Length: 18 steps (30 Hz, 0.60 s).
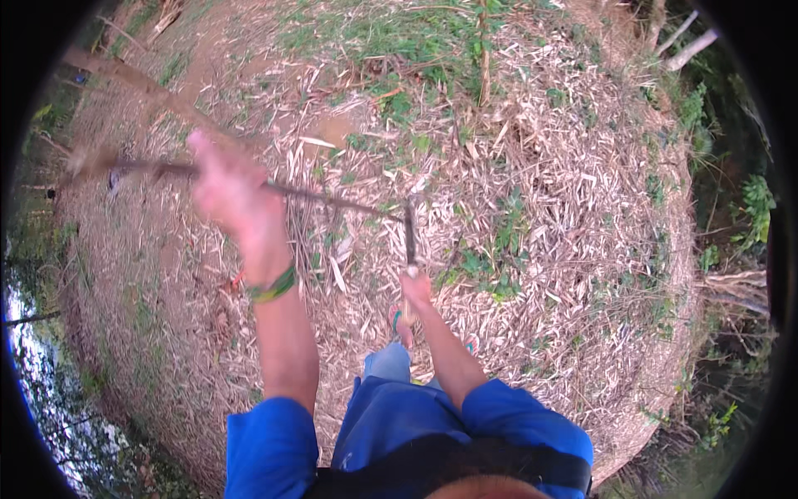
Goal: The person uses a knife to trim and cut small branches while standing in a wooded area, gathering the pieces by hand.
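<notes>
A: Where in the frame, the tool (410, 237)?

B: At centre, a hair right of the midline, rising dark from the right hand (418, 291). Long axis nearly upright, top end pointing away from the body.

A: And the right fingers?

B: Clenched around the tool's lower end.

A: Which way from there to the dark stick (337, 202)?

B: Up and to the left. Slanting gently from the upper left of the frame down to the centre, right end meeting the tool's line just below its top. Close to square with the tool. Touching, or only overlapping from this angle: impossible to say.

A: Nearer hand to that crossing?

B: The right, directly beneath. Left hand (237, 191) well apart, upper left of the frame, near the middle of the dark stick's visible run, with a green band (276, 284) at the wrist.

A: Left fingers clenched or released?

B: Too blurred to say. Dark stick visible on both sides of the hand; a thicker stick (154, 87) reaching toward it from the upper left edge. Joined or separate, unclear.

A: Underfoot?

B: Dry scraps (573, 200) across the ground, green sprigs (503, 241) right of centre, one foot (403, 333) below the right hand.
</notes>
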{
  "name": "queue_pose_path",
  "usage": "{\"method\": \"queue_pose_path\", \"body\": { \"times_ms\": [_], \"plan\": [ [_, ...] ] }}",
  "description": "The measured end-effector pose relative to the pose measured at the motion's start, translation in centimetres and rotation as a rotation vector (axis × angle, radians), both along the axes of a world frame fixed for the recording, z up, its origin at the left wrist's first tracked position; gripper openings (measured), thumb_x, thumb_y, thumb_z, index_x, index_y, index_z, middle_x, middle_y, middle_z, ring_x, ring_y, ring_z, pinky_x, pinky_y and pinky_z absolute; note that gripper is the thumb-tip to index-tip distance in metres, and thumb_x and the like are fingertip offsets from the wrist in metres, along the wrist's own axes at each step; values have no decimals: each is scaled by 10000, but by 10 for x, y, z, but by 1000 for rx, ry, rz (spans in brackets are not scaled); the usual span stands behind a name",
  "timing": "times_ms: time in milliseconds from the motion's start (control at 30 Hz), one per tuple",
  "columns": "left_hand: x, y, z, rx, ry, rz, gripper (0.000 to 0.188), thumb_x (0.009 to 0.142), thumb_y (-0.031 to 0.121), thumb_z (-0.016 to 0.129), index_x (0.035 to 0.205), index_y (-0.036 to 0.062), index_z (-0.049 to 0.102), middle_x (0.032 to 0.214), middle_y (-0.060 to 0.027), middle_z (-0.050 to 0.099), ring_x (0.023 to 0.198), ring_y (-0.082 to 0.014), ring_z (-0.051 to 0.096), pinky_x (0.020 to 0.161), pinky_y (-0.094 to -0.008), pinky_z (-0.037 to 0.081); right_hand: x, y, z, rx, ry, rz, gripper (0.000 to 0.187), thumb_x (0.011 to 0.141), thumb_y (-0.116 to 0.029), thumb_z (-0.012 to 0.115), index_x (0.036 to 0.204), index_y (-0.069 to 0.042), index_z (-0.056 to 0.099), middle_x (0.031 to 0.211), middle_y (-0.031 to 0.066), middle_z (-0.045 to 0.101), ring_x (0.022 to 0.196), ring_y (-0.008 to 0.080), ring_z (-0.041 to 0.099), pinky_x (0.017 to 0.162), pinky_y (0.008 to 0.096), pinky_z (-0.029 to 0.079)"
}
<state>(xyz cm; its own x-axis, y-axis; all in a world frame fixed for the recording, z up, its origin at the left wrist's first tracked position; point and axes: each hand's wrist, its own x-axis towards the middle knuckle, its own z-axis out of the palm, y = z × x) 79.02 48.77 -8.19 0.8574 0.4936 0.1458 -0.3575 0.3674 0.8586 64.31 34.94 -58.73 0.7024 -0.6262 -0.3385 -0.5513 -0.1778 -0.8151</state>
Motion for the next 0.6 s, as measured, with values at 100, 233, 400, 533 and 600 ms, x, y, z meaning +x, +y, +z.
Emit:
{"method": "queue_pose_path", "body": {
  "times_ms": [100,233,400,533,600],
  "plan": [
    [-24,52,-8,-36,57,-72,524,1014,392,497,597,178,262,539,62,184,484,-86,161,476,-280,198,-64,-11,69,719,179,-81,152,819,-132,661,927,-39,607,715,64,611,545,155,585,498,328,518],
    [-49,58,17,-34,-214,-623,517,1018,416,462,607,169,269,552,59,186,504,-96,168,524,-281,215,-14,-88,184,896,144,-15,110,846,-51,587,925,-42,511,627,17,507,483,106,494,468,277,498],
    [-6,18,32,186,-805,-1541,492,1002,442,483,631,163,322,564,72,283,523,-94,265,542,-283,237,-15,-126,236,1477,-88,-132,77,822,-62,582,812,-52,506,576,15,489,474,134,499,452,311,464],
    [-5,-39,50,71,-623,-1060,504,1014,369,485,605,157,283,521,57,238,473,-89,195,474,-292,198,-67,-111,243,796,-204,-169,118,830,-131,601,876,-26,572,617,49,559,507,169,556,491,381,495],
    [-21,-54,88,110,-579,-758,481,1015,294,483,609,157,265,513,52,219,459,-89,172,462,-290,176,-99,-112,237,403,-63,-60,188,829,-154,608,931,3,587,679,114,617,537,204,595,523,380,518]
  ]
}}
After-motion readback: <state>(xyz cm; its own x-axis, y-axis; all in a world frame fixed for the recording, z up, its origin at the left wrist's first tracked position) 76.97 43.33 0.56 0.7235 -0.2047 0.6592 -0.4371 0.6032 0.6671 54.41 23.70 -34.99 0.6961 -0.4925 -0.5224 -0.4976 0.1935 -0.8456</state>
